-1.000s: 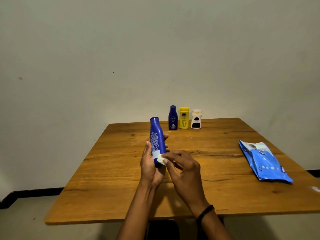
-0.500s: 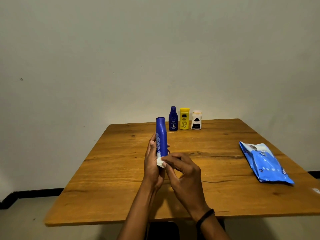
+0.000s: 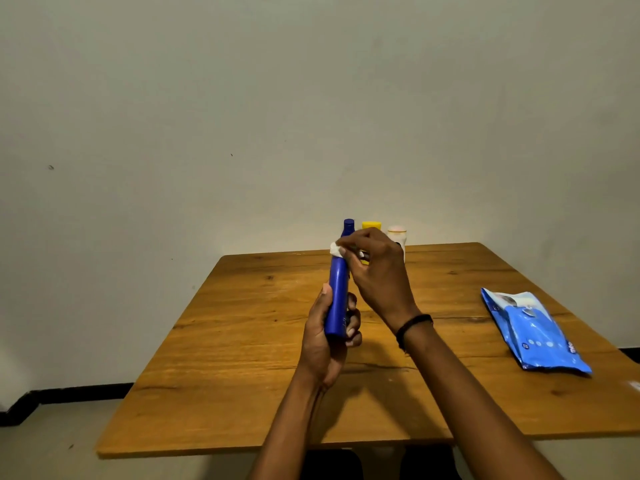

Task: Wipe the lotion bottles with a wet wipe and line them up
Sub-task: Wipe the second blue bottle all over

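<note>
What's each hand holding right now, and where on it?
Left hand grips the blue bottle round its lower end; right hand pinches a white wipe against its top.

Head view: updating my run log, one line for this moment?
left hand grips blue bottle | right hand pinches wet wipe on its upper end | bottle row behind

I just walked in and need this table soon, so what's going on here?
A person is wiping lotion bottles. The left hand grips a tall blue bottle near its base above the wooden table, while the right hand pinches a white wipe against its top. A dark blue bottle, a yellow bottle and a white bottle stand in a row at the far edge. A blue wipes pack lies on the right.
</note>
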